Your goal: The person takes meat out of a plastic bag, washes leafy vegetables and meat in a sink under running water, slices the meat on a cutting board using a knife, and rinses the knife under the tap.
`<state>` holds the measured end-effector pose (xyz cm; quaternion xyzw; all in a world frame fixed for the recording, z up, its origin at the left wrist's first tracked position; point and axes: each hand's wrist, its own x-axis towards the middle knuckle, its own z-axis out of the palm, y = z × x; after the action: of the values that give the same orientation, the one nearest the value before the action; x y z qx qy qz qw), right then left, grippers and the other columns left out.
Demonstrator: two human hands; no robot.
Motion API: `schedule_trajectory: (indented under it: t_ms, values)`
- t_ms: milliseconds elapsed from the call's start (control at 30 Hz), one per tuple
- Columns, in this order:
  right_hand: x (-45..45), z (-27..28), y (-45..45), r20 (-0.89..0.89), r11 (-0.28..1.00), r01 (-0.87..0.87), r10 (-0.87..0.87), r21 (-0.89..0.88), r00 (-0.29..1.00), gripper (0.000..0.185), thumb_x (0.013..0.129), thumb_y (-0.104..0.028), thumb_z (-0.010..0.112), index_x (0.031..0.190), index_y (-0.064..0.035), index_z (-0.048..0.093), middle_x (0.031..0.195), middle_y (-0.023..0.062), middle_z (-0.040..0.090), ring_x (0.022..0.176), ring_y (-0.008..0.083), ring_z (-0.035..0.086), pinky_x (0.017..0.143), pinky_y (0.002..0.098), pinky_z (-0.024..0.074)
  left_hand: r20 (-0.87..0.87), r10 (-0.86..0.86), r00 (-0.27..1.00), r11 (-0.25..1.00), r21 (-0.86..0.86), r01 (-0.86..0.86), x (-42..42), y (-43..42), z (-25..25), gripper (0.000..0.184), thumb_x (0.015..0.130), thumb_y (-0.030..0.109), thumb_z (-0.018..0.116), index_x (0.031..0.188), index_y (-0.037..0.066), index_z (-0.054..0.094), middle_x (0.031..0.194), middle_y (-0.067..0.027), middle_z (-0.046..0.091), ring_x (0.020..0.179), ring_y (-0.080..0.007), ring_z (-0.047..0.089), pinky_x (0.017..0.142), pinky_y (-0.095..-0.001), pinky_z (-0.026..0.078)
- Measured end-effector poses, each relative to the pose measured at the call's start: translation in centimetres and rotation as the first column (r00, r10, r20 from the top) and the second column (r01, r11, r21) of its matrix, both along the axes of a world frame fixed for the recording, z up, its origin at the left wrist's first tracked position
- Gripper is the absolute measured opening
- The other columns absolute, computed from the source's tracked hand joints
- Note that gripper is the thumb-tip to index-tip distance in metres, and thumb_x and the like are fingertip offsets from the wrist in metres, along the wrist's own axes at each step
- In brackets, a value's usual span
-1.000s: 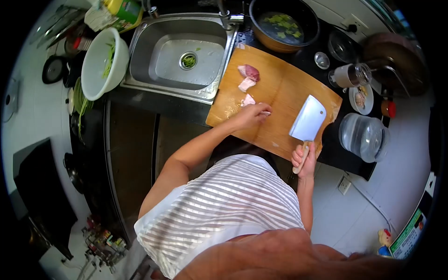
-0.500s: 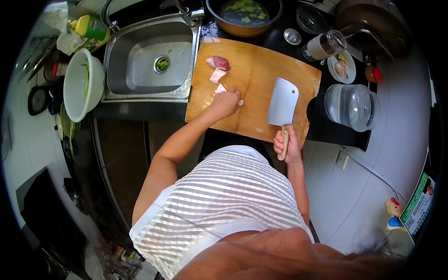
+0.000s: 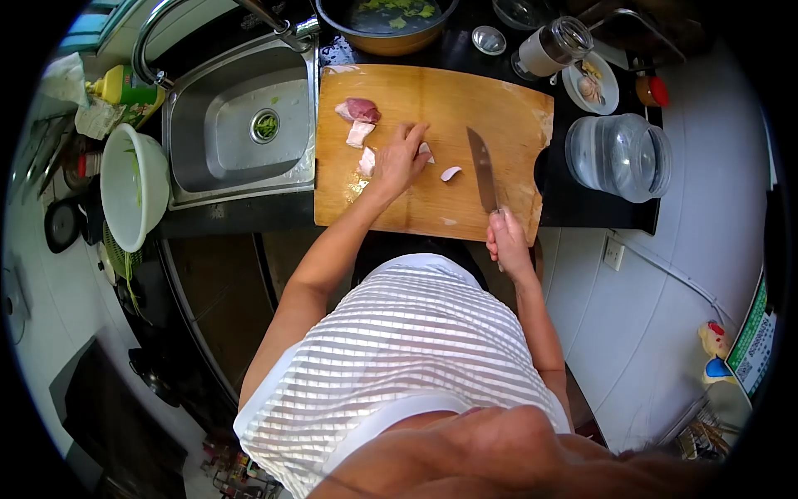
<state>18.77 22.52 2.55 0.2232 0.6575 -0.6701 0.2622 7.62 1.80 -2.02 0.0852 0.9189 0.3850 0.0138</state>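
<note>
My right hand (image 3: 509, 237) is wrapped round the handle of a cleaver (image 3: 482, 173), its blade turned so it shows narrow above the right part of the wooden cutting board (image 3: 482, 100). Over the board's middle, my left hand (image 3: 399, 162) has its fingers stretched out and apart. A pale piece of meat (image 3: 426, 153) lies beside its fingers, partly hidden. A thin slice of meat (image 3: 450, 173) rests between hand and blade. Further left are a red piece of meat (image 3: 362, 110), a pale pink chunk (image 3: 359, 133) and another piece (image 3: 366, 161) touching or close to my left hand.
A steel sink (image 3: 179, 158) adjoins the board's left side, with a white bowl (image 3: 137, 233) beyond. Behind stands a pot of water with green leaves (image 3: 399, 41). To the right are a glass jar (image 3: 615, 158), a plate of garlic (image 3: 611, 100) and a smaller jar (image 3: 540, 54).
My left hand's fingers have spread, and a thin slice now lies to its right. The cleaver has turned from showing its broad face to nearly edge-on. The camera view has shifted.
</note>
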Motion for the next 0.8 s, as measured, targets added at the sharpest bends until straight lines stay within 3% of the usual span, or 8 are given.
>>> schedule_trajectory:
  t_ms: [33, 100, 133, 200, 333, 467, 533, 800]
  values:
    - [0.2, 0.1, 0.0, -0.036, 0.986, -0.103, 0.109, 0.130, 0.993, 0.037, 0.088, -0.034, 0.038, 0.106, -0.0026, 0.045, 0.064, 0.0038, 0.046, 0.049, 0.0084, 0.044, 0.044, 0.0214, 0.0371, 0.005, -0.005, 1.000, 1.000, -0.001, 0.005, 0.2, 0.0, 0.1, 0.026, 0.069, 0.013, 0.064, 0.093, 0.005, 0.058, 0.088, -0.0101, 0.055, 0.084, -0.0261, 0.053, 0.066, -0.0338, 0.042]
    - [0.3, 0.5, -0.2, -0.045, 0.959, -0.179, 0.193, 0.220, 0.980, 0.040, 0.088, -0.033, 0.039, 0.111, -0.0010, 0.042, 0.071, 0.0077, 0.050, 0.058, 0.0139, 0.049, 0.053, 0.0250, 0.0400, -0.361, -0.147, 0.921, 0.989, -0.033, 0.145, 0.6, 0.0, 0.3, 0.029, 0.067, 0.012, 0.065, 0.094, 0.006, 0.056, 0.093, -0.0090, 0.053, 0.084, -0.0267, 0.052, 0.067, -0.0346, 0.042]
    - [0.4, 0.6, -0.2, -0.050, 0.915, -0.257, 0.285, 0.312, 0.957, 0.044, 0.088, -0.032, 0.040, 0.117, 0.0005, 0.039, 0.077, 0.0116, 0.055, 0.067, 0.0193, 0.055, 0.061, 0.0285, 0.0430, -0.359, -0.149, 0.921, 0.988, -0.031, 0.148, 1.1, 0.3, 0.0, 0.029, 0.067, 0.012, 0.065, 0.094, 0.006, 0.056, 0.093, -0.0090, 0.053, 0.084, -0.0267, 0.052, 0.067, -0.0346, 0.042]
    - [0.7, 0.6, 0.1, -0.081, 0.906, -0.258, 0.301, 0.335, 0.950, 0.043, 0.087, -0.031, 0.040, 0.115, 0.0012, 0.040, 0.084, 0.0153, 0.055, 0.078, 0.0246, 0.055, 0.070, 0.0315, 0.0414, -0.335, -0.381, 0.862, 0.912, 0.013, 0.409, 2.7, 1.1, -1.8, 0.025, 0.067, 0.011, 0.065, 0.090, 0.006, 0.056, 0.091, -0.0077, 0.054, 0.083, -0.0255, 0.052, 0.068, -0.0348, 0.041]
    - [0.5, 2.6, 0.1, -0.013, 0.851, -0.337, 0.373, 0.403, 0.928, 0.040, 0.087, -0.029, 0.040, 0.113, 0.0016, 0.041, 0.099, 0.0225, 0.054, 0.097, 0.0346, 0.051, 0.081, 0.0356, 0.0389, -0.314, -0.410, 0.856, 0.906, -0.028, 0.423, 3.4, 1.6, -3.7, 0.023, 0.067, 0.009, 0.061, 0.090, 0.007, 0.059, 0.087, -0.0060, 0.055, 0.084, -0.0242, 0.051, 0.069, -0.0339, 0.040]
    - [0.7, 2.3, 0.3, -0.142, 0.812, -0.346, 0.456, 0.470, 0.878, 0.039, 0.088, -0.027, 0.041, 0.113, 0.0025, 0.041, 0.086, 0.0166, 0.056, 0.082, 0.0265, 0.057, 0.071, 0.0329, 0.0423, -0.320, -0.408, 0.855, 0.904, -0.008, 0.428, 3.3, 1.5, -4.4, 0.026, 0.067, 0.009, 0.060, 0.093, 0.007, 0.060, 0.085, -0.0056, 0.056, 0.083, -0.0241, 0.051, 0.070, -0.0340, 0.039]
    - [0.7, 2.1, 0.4, -0.006, 0.818, -0.418, 0.457, 0.396, 0.889, 0.038, 0.087, -0.027, 0.041, 0.112, 0.0026, 0.041, 0.100, 0.0233, 0.054, 0.097, 0.0327, 0.052, 0.080, 0.0359, 0.0396, -0.333, -0.406, 0.851, 0.906, -0.021, 0.423, 3.4, 1.5, -4.5, 0.029, 0.066, 0.008, 0.059, 0.095, 0.007, 0.060, 0.084, -0.0057, 0.056, 0.082, -0.0239, 0.051, 0.070, -0.0338, 0.039]
    - [-5.6, 1.0, -2.9, -0.071, 0.770, -0.468, 0.547, 0.434, 0.834, 0.035, 0.087, -0.027, 0.043, 0.107, 0.0019, 0.043, 0.093, 0.0262, 0.054, 0.089, 0.0409, 0.051, 0.074, 0.0418, 0.0405, -0.240, -0.429, 0.871, 0.900, -0.028, 0.435, 3.4, 1.4, -4.5, 0.028, 0.067, 0.010, 0.055, 0.094, 0.006, 0.059, 0.089, -0.0050, 0.055, 0.090, -0.0211, 0.050, 0.074, -0.0329, 0.037]
